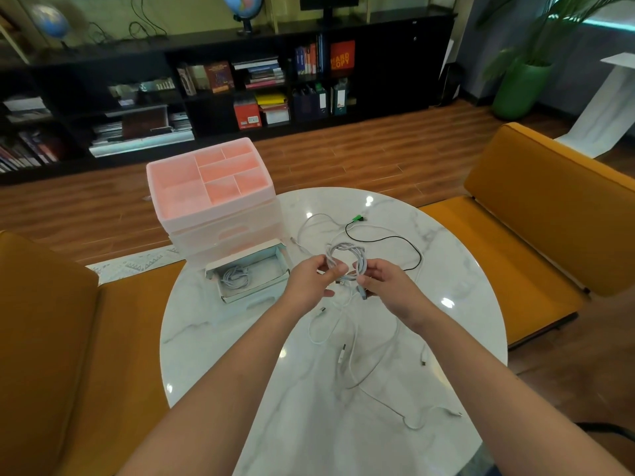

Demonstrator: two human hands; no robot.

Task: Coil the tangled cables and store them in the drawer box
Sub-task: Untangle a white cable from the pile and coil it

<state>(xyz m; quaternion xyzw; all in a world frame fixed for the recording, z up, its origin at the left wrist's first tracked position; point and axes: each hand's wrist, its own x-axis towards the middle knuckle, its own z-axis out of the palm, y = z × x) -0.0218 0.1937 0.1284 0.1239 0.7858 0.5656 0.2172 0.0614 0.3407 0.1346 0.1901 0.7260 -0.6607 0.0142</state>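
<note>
Head view: left hand (307, 280) and right hand (385, 286) each pinch the upright, camera-facing white cable coil (344, 261).

round marble table (240, 338) | orange sofas (536, 214) | black bookshelf with books (261, 73) | globes (242, 5) | green plant pot (519, 91)

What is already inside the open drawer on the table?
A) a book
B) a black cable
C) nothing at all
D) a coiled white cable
D: the pulled-out drawer holds one coiled white cable, while the black cable lies out on the table.
</note>
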